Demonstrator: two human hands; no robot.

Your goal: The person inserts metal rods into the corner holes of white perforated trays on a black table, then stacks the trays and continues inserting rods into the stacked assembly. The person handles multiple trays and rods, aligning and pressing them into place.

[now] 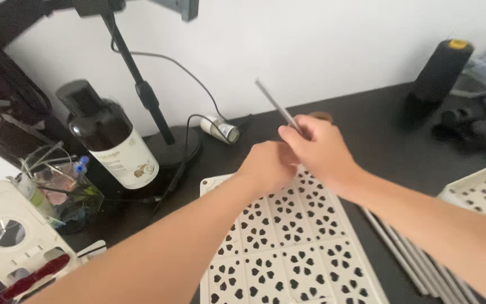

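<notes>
both hands [296, 157] pinch thin grey rod [277, 106], fingers closed.

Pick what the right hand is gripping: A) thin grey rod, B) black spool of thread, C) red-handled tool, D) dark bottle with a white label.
A: the right hand pinches a thin grey rod that sticks up and away above the cream perforated panel, with the left hand closed just beside it.

Dark tabletop [378, 121], crowded with goods.
Lying flat at centre: cream perforated panel [288, 247]; second such panel [482, 191] at right edge; grey rods [417, 259] between them. Standing at left: dark bottle [111, 138], round lamp base [172, 149], clear organiser [66, 194]. At far right: black thread cone [441, 70].
</notes>
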